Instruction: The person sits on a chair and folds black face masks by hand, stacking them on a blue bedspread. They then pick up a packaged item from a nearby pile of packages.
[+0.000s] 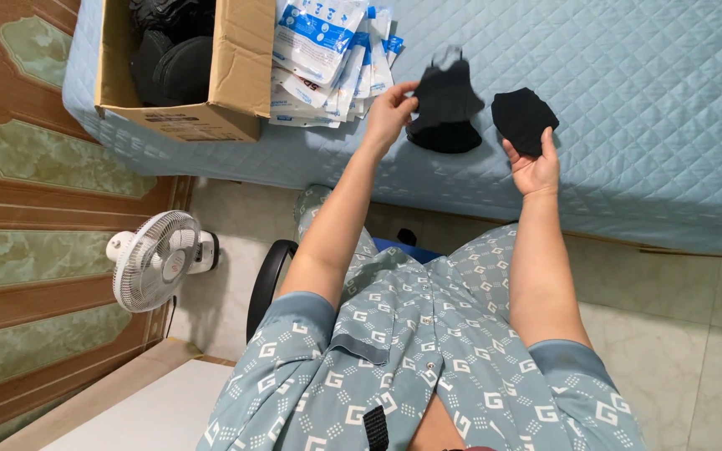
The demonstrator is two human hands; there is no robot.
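Hands over a bed covered in a pale blue quilted bedspread (628, 100); the bedspread serves as landmark for all places below.

Left hand (390, 108): raised above the bedspread's middle, fingers pressed together in a pinch on the edge of a black fabric face mask with ear loops (446, 104). That mask hangs opened out, lower part just over the bedspread; contact with the cloth cannot be told.

Right hand (534, 167): near the bedspread's front edge, palm up, fingers closed on the lower edge of a second black face mask, folded flat (524, 117). This one sits to the right of the opened mask, apart from it.

Toward the bedspread's left end: a fanned stack of flat white-and-blue plastic pouches (327, 58), lying just left of the left hand. Beside the stack, at the left corner of the bedspread, an open brown cardboard box (236, 83) holding more black items, kind not clear.

Below the bedspread's left corner, on the pale tiled floor: a small white electric fan (156, 259) standing by a brown wooden panelled wall (35, 209).
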